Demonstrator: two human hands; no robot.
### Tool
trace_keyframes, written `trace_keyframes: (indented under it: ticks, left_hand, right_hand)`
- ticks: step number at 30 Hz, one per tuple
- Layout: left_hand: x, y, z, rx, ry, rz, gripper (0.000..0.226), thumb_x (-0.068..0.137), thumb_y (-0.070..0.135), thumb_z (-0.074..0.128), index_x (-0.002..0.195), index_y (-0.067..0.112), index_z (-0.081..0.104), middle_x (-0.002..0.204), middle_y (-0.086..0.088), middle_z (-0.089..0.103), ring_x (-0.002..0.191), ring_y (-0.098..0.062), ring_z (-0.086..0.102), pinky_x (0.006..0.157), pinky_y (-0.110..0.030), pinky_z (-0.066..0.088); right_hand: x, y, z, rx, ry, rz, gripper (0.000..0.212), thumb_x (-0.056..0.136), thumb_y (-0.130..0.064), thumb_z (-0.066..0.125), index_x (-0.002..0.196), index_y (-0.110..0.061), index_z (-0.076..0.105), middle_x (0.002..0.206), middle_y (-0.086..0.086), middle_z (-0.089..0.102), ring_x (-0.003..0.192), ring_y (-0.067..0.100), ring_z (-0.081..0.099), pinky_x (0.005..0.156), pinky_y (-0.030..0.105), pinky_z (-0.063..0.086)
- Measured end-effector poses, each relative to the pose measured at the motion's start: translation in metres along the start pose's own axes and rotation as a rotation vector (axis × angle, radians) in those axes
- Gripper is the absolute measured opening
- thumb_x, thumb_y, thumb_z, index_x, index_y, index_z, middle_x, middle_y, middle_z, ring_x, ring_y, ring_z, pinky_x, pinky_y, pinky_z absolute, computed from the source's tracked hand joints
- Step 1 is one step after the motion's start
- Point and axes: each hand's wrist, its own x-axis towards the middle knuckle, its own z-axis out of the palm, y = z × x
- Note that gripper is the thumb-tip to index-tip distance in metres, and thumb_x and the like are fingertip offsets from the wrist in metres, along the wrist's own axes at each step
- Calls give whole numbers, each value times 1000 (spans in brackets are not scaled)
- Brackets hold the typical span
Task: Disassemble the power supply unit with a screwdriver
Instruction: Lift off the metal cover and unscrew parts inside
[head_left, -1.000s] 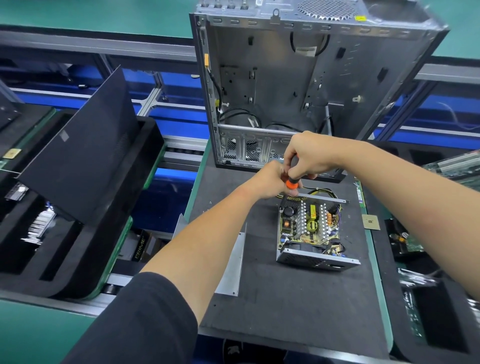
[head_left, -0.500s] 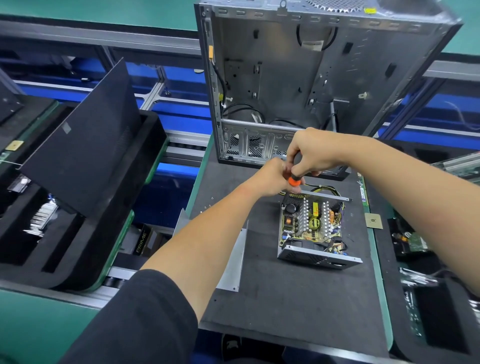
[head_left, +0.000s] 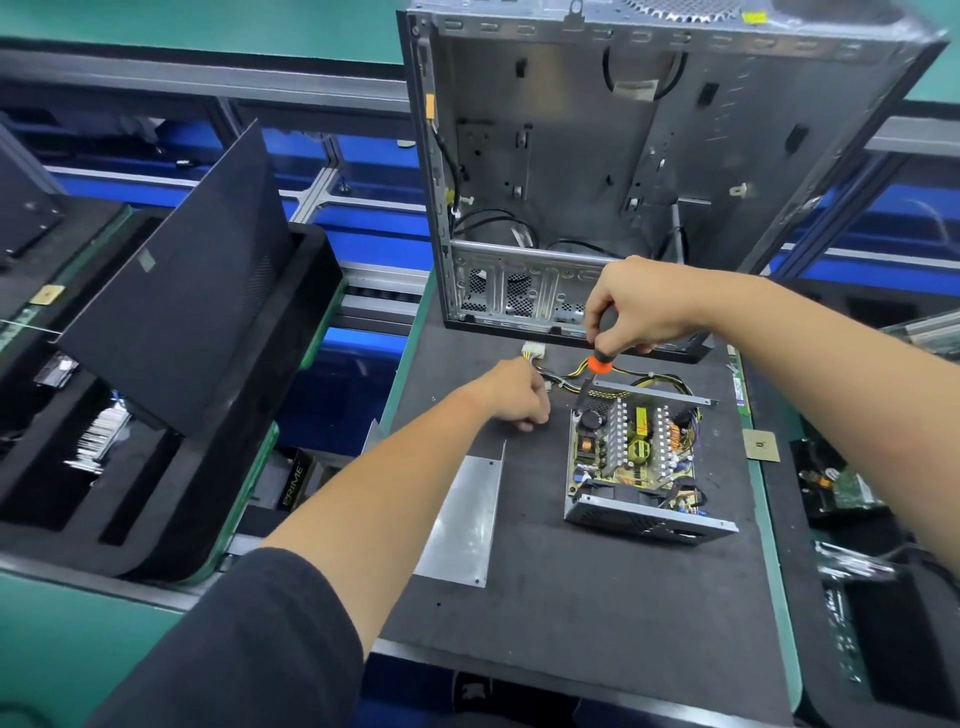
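The right hand (head_left: 641, 306) grips the screwdriver (head_left: 597, 358) upright over the power supply unit's (head_left: 636, 457) far-left corner; the left hand (head_left: 517, 395), fingers curled, rests beside the housing, its grasp indeterminate.

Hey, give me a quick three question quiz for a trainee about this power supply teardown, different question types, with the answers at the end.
1. True or false: the power supply unit has its cover off, with the circuit board showing.
2. Multiple choice: which hand holds the screwdriver? A) the left hand B) the right hand C) neither
3. Fill in: the bent metal cover lies on the black mat, to the ____ of the unit as the camera sees it.

Key
1. True
2. B
3. left
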Motion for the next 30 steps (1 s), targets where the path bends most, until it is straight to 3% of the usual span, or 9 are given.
trace_keyframes:
  ticks: [4, 7, 9, 12, 15, 18, 20, 25, 30]
  left_hand:
    - [7, 13, 14, -264, 45, -106, 25, 81, -12, 60, 63, 5, 60, 82, -12, 65, 59, -23, 61, 71, -31, 57]
    - [10, 16, 21, -326, 66, -155, 24, 81, -15, 61, 65, 4, 61, 63, -5, 62, 61, -22, 58, 81, -38, 56]
    - [12, 14, 25, -346, 55, -160, 24, 81, -15, 62, 67, 4, 61, 50, 1, 60, 61, -19, 57, 79, -35, 55]
    - [12, 11, 29, -396, 75, -140, 18, 82, -13, 62, 73, 3, 63, 67, -7, 62, 62, -20, 60, 65, -24, 58]
    - [14, 11, 30, -411, 102, -136, 16, 82, -11, 64, 72, 2, 64, 70, -8, 62, 60, -20, 62, 74, -31, 59]
    - [15, 12, 32, -422, 104, -139, 13, 83, -9, 62, 76, 2, 63, 75, -9, 63, 66, -23, 63, 82, -37, 58]
    - [14, 12, 33, -412, 78, -144, 10, 85, -8, 59, 83, 2, 61, 82, -12, 63, 73, -23, 64, 80, -34, 58]
    - [14, 11, 35, -555, 41, -187, 19, 83, -12, 62, 69, 1, 61, 71, -10, 61, 57, -16, 61, 66, -25, 58]
    - [15, 11, 32, -633, 21, -234, 15, 84, -11, 61, 74, -1, 63, 73, -12, 63, 62, -21, 64, 63, -25, 59]
  right_hand:
    - [0, 1, 1, -11, 17, -1, 5, 74, -14, 71, 74, -19, 71, 43, -9, 59, 38, 9, 55, 44, 14, 42]
    - [-1, 3, -2, -5, 36, 1, 5, 75, -15, 71, 73, -20, 71, 45, -13, 60, 40, 10, 58, 46, 19, 43]
    - [-2, 2, -2, -11, 34, 0, 5, 75, -16, 71, 73, -20, 71, 45, -15, 59, 40, 10, 58, 46, 19, 42]
    - [-1, -2, 3, -45, 19, -13, 3, 74, -17, 71, 73, -20, 71, 43, -11, 59, 39, 8, 56, 43, 15, 41]
    - [0, -6, 6, -86, 21, -30, 1, 72, -18, 71, 72, -19, 71, 39, -9, 57, 34, 2, 50, 38, 8, 35]
    - [1, -8, 6, -110, 22, -36, 2, 72, -19, 73, 74, -19, 71, 38, -13, 56, 35, 3, 50, 43, 15, 38]
    - [1, -9, 6, -97, 16, -37, 3, 72, -18, 73, 74, -18, 71, 39, -15, 56, 35, 4, 51, 46, 19, 40]
    - [0, -8, 5, -97, 29, -39, 2, 73, -17, 73, 74, -18, 71, 40, -16, 55, 35, 4, 49, 46, 20, 40]
    - [-7, -14, 10, -156, 59, -60, 5, 71, -21, 76, 76, -19, 75, 64, -5, 67, 62, 7, 55, 58, 30, 50]
